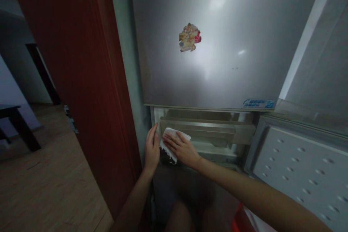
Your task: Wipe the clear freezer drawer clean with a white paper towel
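My right hand (181, 148) lies over a white cloth (170, 133) with a ragged lower edge, its fingers stretched along it. The cloth is at the left end of a clear drawer (206, 128) inside the opened lower compartment of a refrigerator. Just left of it, my left hand (152, 148) rests at the compartment's left side edge, fingers up and fairly straight, with nothing visible in it. On the right, the lower door (296, 163) hangs open, its dimpled inner panel showing.
Above is the shut silver upper door (225, 43), bearing a worn food sticker (189, 38) and a blue label (258, 103). A red-brown wooden door (100, 79) stands close on the left. Something red (239, 217) is low at right. A dark table (20, 127) stands farther left.
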`<move>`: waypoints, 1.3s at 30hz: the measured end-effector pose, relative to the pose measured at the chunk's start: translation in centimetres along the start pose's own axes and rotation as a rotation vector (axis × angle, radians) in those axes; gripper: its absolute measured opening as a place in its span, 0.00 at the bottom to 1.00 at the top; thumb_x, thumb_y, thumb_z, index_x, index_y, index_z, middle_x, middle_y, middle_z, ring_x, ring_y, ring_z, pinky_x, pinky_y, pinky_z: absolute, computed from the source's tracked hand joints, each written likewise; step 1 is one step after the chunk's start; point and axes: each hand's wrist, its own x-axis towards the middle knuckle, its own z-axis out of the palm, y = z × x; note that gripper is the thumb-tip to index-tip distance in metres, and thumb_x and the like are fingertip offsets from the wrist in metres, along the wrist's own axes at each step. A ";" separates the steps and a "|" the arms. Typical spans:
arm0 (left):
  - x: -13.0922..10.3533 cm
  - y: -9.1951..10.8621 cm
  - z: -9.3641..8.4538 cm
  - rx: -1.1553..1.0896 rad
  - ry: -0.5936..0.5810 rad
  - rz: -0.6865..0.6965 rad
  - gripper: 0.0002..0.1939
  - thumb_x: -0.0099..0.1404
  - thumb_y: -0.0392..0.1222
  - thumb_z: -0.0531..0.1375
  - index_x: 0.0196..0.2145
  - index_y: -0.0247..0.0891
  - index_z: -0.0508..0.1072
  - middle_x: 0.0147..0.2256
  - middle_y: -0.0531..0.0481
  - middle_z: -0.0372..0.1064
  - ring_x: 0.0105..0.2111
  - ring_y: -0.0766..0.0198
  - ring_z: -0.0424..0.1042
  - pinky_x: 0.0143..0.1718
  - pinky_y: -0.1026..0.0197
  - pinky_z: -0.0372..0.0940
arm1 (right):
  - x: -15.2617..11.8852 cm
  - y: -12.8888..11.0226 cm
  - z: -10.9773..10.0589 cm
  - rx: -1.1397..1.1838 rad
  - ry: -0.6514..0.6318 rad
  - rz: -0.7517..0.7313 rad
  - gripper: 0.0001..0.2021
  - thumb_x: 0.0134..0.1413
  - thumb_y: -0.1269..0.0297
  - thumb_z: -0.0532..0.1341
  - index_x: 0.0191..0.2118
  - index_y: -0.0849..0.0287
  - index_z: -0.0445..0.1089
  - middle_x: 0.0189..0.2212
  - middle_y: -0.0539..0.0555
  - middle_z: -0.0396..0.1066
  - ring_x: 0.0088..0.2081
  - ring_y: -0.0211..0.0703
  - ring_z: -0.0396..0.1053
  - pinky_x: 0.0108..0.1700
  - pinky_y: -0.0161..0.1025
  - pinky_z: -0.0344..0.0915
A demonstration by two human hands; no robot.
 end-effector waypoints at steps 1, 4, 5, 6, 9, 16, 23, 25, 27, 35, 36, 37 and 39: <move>0.1 0.2 0.2 0.006 -0.004 0.001 0.18 0.64 0.23 0.56 0.41 0.40 0.80 0.51 0.50 0.72 0.58 0.68 0.65 0.63 0.70 0.50 | 0.3 0.1 -0.2 -0.005 0.003 0.011 0.21 0.63 0.66 0.53 0.61 0.64 0.61 0.66 0.55 0.55 0.66 0.49 0.52 0.64 0.53 0.57; 0.1 0.4 0.4 0.045 -0.007 -0.016 0.17 0.65 0.24 0.56 0.41 0.40 0.80 0.50 0.50 0.73 0.57 0.66 0.65 0.63 0.67 0.51 | 1.1 0.3 -0.7 -0.035 0.028 0.039 0.21 0.65 0.66 0.51 0.61 0.63 0.62 0.65 0.54 0.57 0.66 0.50 0.54 0.63 0.53 0.59; 0.0 0.4 0.4 0.058 -0.004 -0.021 0.17 0.65 0.24 0.56 0.41 0.40 0.80 0.50 0.50 0.73 0.57 0.66 0.66 0.63 0.66 0.51 | 1.2 0.3 -0.7 -0.043 0.038 0.043 0.21 0.65 0.66 0.51 0.61 0.63 0.62 0.65 0.53 0.57 0.65 0.50 0.54 0.62 0.53 0.59; 0.0 0.4 0.4 0.070 -0.005 -0.021 0.16 0.65 0.25 0.56 0.42 0.40 0.80 0.50 0.50 0.73 0.56 0.65 0.66 0.63 0.65 0.51 | 1.2 0.3 -0.7 -0.048 0.046 0.045 0.21 0.65 0.67 0.51 0.61 0.62 0.62 0.65 0.52 0.57 0.65 0.50 0.54 0.62 0.53 0.60; 0.1 0.2 0.3 0.059 -0.010 -0.012 0.15 0.65 0.26 0.57 0.43 0.38 0.79 0.49 0.48 0.73 0.55 0.63 0.67 0.63 0.63 0.51 | 0.9 0.0 -0.2 -0.044 0.050 0.043 0.21 0.65 0.67 0.51 0.61 0.62 0.62 0.65 0.52 0.57 0.65 0.48 0.55 0.62 0.52 0.60; 0.7 0.5 0.5 0.203 -0.111 0.085 0.19 0.65 0.26 0.56 0.47 0.44 0.78 0.50 0.49 0.68 0.55 0.63 0.64 0.64 0.65 0.48 | 0.4 -0.3 0.2 -0.011 0.046 0.035 0.21 0.64 0.66 0.52 0.61 0.63 0.61 0.65 0.53 0.56 0.66 0.48 0.53 0.63 0.53 0.59; 1.8 1.0 1.0 0.702 -0.257 0.248 0.20 0.67 0.37 0.55 0.56 0.44 0.72 0.44 0.46 0.60 0.49 0.58 0.65 0.61 0.51 0.55 | -0.5 -0.3 0.6 -0.011 0.045 0.064 0.22 0.65 0.66 0.51 0.62 0.60 0.60 0.66 0.52 0.56 0.66 0.47 0.52 0.63 0.53 0.58; 2.1 0.8 0.9 0.852 -0.311 0.336 0.22 0.68 0.41 0.53 0.59 0.42 0.68 0.44 0.45 0.58 0.50 0.56 0.63 0.59 0.49 0.57 | -1.2 -0.2 0.4 -0.002 0.025 0.081 0.23 0.65 0.67 0.50 0.64 0.59 0.57 0.66 0.51 0.54 0.66 0.47 0.51 0.63 0.53 0.58; 2.3 0.4 0.7 0.910 -0.331 0.387 0.23 0.69 0.44 0.51 0.60 0.40 0.67 0.44 0.44 0.57 0.50 0.55 0.62 0.58 0.49 0.58 | -1.9 -0.1 0.0 0.011 -0.002 0.116 0.24 0.65 0.68 0.50 0.65 0.58 0.55 0.67 0.50 0.52 0.67 0.47 0.50 0.64 0.54 0.56; 2.5 -0.3 0.4 0.967 -0.322 0.453 0.23 0.70 0.46 0.51 0.60 0.42 0.66 0.50 0.42 0.54 0.51 0.55 0.61 0.57 0.47 0.60 | -6.5 1.7 -2.1 -0.006 -0.063 0.247 0.29 0.62 0.74 0.49 0.68 0.56 0.46 0.67 0.53 0.51 0.69 0.49 0.44 0.66 0.59 0.48; 2.4 -0.2 0.5 0.983 -0.312 0.459 0.22 0.70 0.45 0.51 0.60 0.42 0.67 0.53 0.41 0.53 0.50 0.55 0.62 0.57 0.46 0.60 | -7.6 2.0 -2.3 -0.026 -0.068 0.277 0.29 0.62 0.74 0.48 0.68 0.56 0.46 0.67 0.53 0.51 0.69 0.48 0.43 0.66 0.59 0.48; 2.3 -0.1 0.7 1.006 -0.299 0.471 0.22 0.70 0.45 0.52 0.60 0.42 0.67 0.55 0.40 0.52 0.50 0.54 0.62 0.57 0.45 0.59 | -8.8 2.3 -2.3 -0.047 -0.074 0.316 0.30 0.63 0.75 0.48 0.68 0.55 0.45 0.67 0.53 0.51 0.70 0.48 0.41 0.66 0.59 0.47; 1.9 0.3 1.2 1.059 -0.276 0.522 0.22 0.70 0.44 0.52 0.60 0.42 0.66 0.60 0.39 0.49 0.54 0.51 0.60 0.58 0.42 0.57 | -11.3 2.9 -2.4 -0.091 -0.075 0.403 0.29 0.64 0.74 0.47 0.69 0.55 0.43 0.67 0.53 0.51 0.70 0.48 0.38 0.67 0.60 0.46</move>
